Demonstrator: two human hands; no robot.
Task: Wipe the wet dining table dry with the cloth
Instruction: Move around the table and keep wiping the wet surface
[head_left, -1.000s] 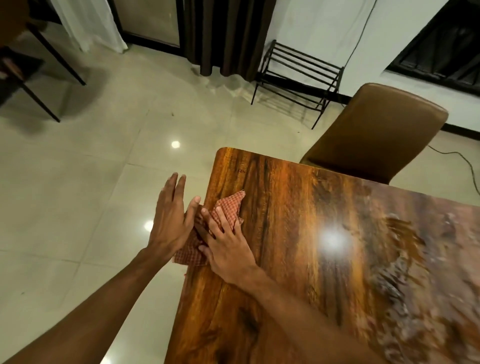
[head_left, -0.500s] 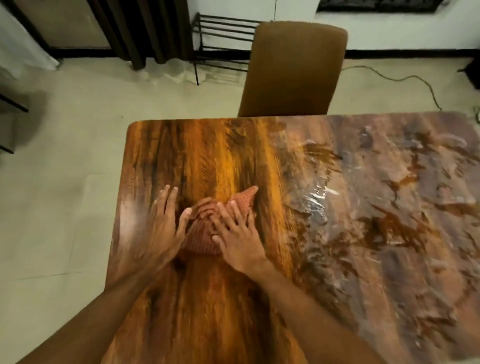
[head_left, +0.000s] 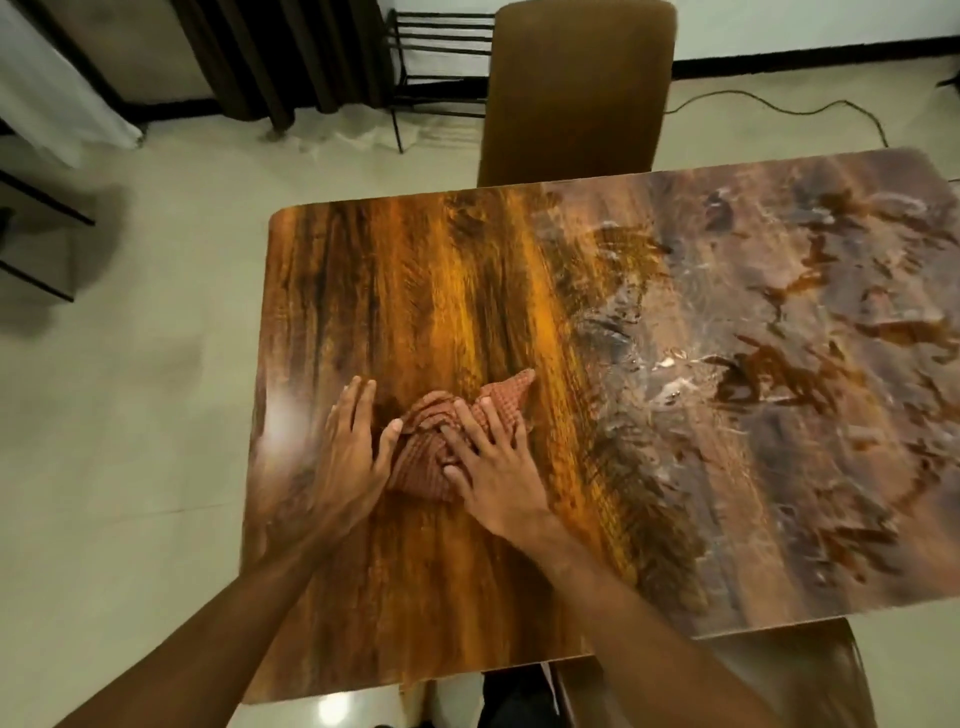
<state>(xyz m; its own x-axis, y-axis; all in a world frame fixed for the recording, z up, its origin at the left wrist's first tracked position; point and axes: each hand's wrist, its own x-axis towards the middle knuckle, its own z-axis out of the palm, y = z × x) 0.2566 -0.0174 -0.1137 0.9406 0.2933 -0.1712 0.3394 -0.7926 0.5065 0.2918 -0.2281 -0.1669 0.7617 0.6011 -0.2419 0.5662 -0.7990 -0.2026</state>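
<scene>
A bunched red checked cloth (head_left: 423, 457) lies on the left part of the glossy wooden dining table (head_left: 441, 270). My right hand (head_left: 493, 467) presses flat on the cloth's right side, fingers spread. My left hand (head_left: 348, 457) lies flat on the table beside the cloth, its thumb touching the cloth's left edge. The table's left part looks dry with streaks, while the right part (head_left: 779, 364) is covered with a film of water and puddles.
A brown padded chair (head_left: 576, 88) stands at the table's far edge, another chair (head_left: 779, 675) at the near edge. A black metal rack (head_left: 436, 67) and dark curtains (head_left: 270, 57) stand by the wall. A cable (head_left: 779, 106) runs across the tiled floor.
The view swung right and now shows the whole tabletop. Both hands with the cloth moved in from the left edge toward the table's middle; the cloth is more bunched.
</scene>
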